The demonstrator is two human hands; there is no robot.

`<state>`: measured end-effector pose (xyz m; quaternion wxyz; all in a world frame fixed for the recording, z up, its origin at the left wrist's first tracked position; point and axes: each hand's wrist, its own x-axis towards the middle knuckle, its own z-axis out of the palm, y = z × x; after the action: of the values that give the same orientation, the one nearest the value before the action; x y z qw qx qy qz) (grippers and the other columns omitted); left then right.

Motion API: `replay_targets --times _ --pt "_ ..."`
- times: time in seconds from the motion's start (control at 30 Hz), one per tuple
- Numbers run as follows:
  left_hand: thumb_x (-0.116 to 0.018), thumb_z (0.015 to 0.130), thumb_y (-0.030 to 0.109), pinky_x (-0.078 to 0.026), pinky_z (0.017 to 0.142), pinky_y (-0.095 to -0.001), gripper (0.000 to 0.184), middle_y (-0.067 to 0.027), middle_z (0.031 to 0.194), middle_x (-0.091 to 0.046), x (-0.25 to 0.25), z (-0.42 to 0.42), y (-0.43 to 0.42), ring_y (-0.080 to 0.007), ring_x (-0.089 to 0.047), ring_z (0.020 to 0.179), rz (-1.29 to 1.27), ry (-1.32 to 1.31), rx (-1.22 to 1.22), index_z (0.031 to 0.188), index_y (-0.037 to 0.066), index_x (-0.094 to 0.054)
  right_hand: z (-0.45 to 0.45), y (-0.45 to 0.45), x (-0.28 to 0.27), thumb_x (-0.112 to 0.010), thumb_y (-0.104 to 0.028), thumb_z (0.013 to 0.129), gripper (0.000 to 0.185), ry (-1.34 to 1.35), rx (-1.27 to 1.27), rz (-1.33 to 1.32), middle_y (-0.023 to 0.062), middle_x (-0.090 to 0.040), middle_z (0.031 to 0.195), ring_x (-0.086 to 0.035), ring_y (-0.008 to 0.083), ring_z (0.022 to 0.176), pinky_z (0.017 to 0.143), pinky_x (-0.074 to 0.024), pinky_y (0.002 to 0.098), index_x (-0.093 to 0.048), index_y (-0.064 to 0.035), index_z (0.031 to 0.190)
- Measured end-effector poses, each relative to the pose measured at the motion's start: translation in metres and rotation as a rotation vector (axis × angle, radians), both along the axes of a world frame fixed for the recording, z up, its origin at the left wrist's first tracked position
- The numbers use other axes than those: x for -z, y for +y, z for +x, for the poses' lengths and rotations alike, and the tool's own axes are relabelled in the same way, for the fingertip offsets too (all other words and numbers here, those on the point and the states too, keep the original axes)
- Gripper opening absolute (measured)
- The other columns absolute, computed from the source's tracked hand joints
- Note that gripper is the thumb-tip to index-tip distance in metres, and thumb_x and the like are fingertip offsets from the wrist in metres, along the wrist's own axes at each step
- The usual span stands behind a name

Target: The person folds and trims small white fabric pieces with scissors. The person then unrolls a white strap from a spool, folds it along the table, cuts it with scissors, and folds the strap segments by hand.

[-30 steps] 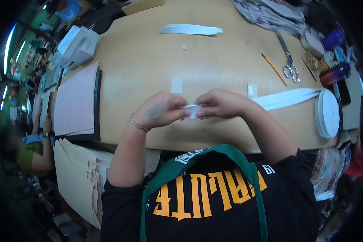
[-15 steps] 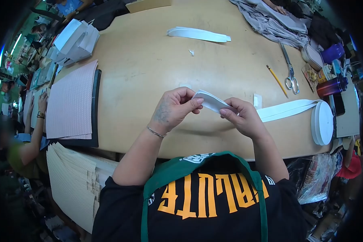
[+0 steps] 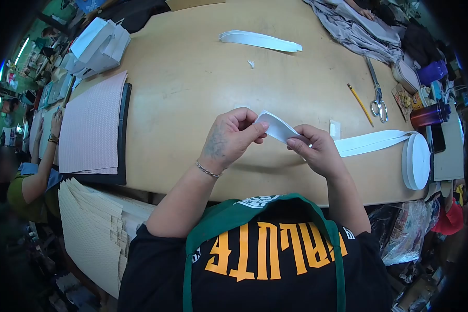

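Note:
A short stack of white strips (image 3: 280, 128) is held up above the table between my two hands. My left hand (image 3: 233, 133) pinches its left end between thumb and fingers. At the other end, my right hand (image 3: 317, 150) grips it, thumb on the near side. A long white band (image 3: 366, 144) runs from beside my right hand to a white roll (image 3: 415, 161) standing on the right. Whether the band joins the strips in my hands is hidden. Farther back on the table lies a bundle of white strips (image 3: 260, 40).
Scissors (image 3: 378, 93) and a yellow pencil (image 3: 360, 104) lie at the right, near a tumbler (image 3: 429, 115). Grey cloth (image 3: 356, 31) is piled at the back right. Pink textured sheets (image 3: 91, 127) and white folded pieces (image 3: 100, 48) occupy the left side. Another person's arm (image 3: 44, 156) is at far left.
My left hand has shifted slightly right along the white strips, its thumb now lying over their left end. My right hand keeps its grip. The whole view has moved a little.

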<state>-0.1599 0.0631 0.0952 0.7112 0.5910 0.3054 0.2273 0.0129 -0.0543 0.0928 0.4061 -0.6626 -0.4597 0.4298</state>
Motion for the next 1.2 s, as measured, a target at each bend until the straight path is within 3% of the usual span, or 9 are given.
replay_targets --times 0.13,0.23,0.47,0.63,0.8,0.97,1.07,1.17,1.2 --pt "-0.061 0.084 0.010 -0.045 0.066 -0.0211 0.012 -0.0046 0.076 -0.060 0.002 0.000 0.000 -0.0096 -0.057 0.072 0.018 0.018 -0.024 0.085 -0.002 -0.059 -0.002 0.001 0.003 -0.060 -0.013 0.085 0.015 -0.067 -0.042 0.001 0.0044 -0.059 0.073 -0.053 0.0113 0.068 0.063 -0.0430 0.0265 -0.061 0.0000 0.091" --pt "-0.061 0.085 0.012 -0.045 0.060 -0.0196 0.013 -0.0035 0.073 -0.059 0.001 -0.003 -0.001 -0.0072 -0.056 0.066 0.198 0.020 0.005 0.085 -0.002 -0.060 -0.001 0.001 0.005 -0.060 -0.010 0.084 0.011 -0.120 -0.076 0.028 0.0035 -0.058 0.070 -0.053 0.0097 0.067 0.062 -0.0430 0.0246 -0.061 -0.0002 0.089" --pt "-0.056 0.087 0.006 -0.044 0.066 -0.0221 0.007 -0.0044 0.080 -0.061 -0.027 -0.023 -0.001 -0.0095 -0.055 0.071 0.413 -0.161 -0.224 0.089 -0.001 -0.059 0.033 0.000 -0.027 -0.064 -0.024 0.084 0.024 -0.251 -0.172 0.232 0.0055 -0.054 0.066 -0.047 0.0112 0.060 0.057 -0.0400 0.0250 -0.056 -0.0018 0.083" --pt "-0.059 0.086 0.009 -0.046 0.063 -0.0229 0.009 -0.0045 0.078 -0.061 0.007 -0.016 0.011 -0.0096 -0.055 0.067 0.166 -0.181 -0.322 0.085 0.000 -0.059 0.072 -0.023 -0.034 -0.065 -0.023 0.083 0.023 -0.348 -0.122 0.111 0.0046 -0.053 0.066 -0.048 0.0116 0.062 0.059 -0.0409 0.0262 -0.056 -0.0020 0.085" --pt "-0.062 0.086 0.014 -0.046 0.061 -0.0216 0.014 -0.0017 0.074 -0.059 0.066 0.006 0.013 -0.0081 -0.054 0.065 0.035 0.062 -0.269 0.083 0.001 -0.061 0.089 -0.032 0.030 -0.066 -0.021 0.081 0.022 -0.475 -0.027 -0.069 0.0090 -0.057 0.070 -0.053 0.0192 0.066 0.063 -0.0429 0.0312 -0.057 -0.0012 0.087" --pt "-0.063 0.085 0.018 -0.045 0.061 -0.0200 0.018 -0.0003 0.072 -0.060 0.063 0.028 -0.003 -0.0067 -0.054 0.064 0.042 0.082 -0.265 0.086 -0.001 -0.063 0.097 -0.033 0.028 -0.067 -0.022 0.079 0.024 -0.479 0.048 -0.397 0.0128 -0.061 0.081 -0.057 0.0248 0.075 0.069 -0.0440 0.0331 -0.059 -0.0028 0.090" --pt "-0.063 0.085 0.017 -0.044 0.061 -0.0193 0.019 -0.0006 0.072 -0.060 0.042 0.025 -0.005 -0.0061 -0.054 0.065 0.063 0.063 -0.237 0.088 -0.001 -0.063 0.090 -0.036 0.029 -0.067 -0.025 0.077 0.027 -0.795 -0.142 -0.287 0.0120 -0.062 0.087 -0.058 0.0267 0.083 0.076 -0.0435 0.0352 -0.060 -0.0057 0.095" --pt "-0.062 0.086 0.015 -0.045 0.064 -0.0200 0.018 -0.0020 0.075 -0.061 0.029 0.014 -0.005 -0.0070 -0.055 0.068 0.141 0.021 -0.198 0.090 -0.002 -0.063 0.056 -0.023 0.029 -0.067 -0.029 0.076 0.033 -1.041 -0.108 0.243 0.0108 -0.063 0.089 -0.057 0.0276 0.088 0.083 -0.0418 0.0356 -0.060 -0.0072 0.101" --pt "-0.062 0.086 0.014 -0.045 0.066 -0.0208 0.018 -0.0032 0.077 -0.062 0.024 0.011 -0.006 -0.0080 -0.055 0.070 0.158 0.026 -0.187 0.091 -0.003 -0.062 0.041 -0.011 0.024 -0.066 -0.029 0.078 0.034 -0.949 -0.096 0.310 0.0108 -0.063 0.091 -0.057 0.0281 0.092 0.087 -0.0392 0.0385 -0.059 -0.0071 0.102"
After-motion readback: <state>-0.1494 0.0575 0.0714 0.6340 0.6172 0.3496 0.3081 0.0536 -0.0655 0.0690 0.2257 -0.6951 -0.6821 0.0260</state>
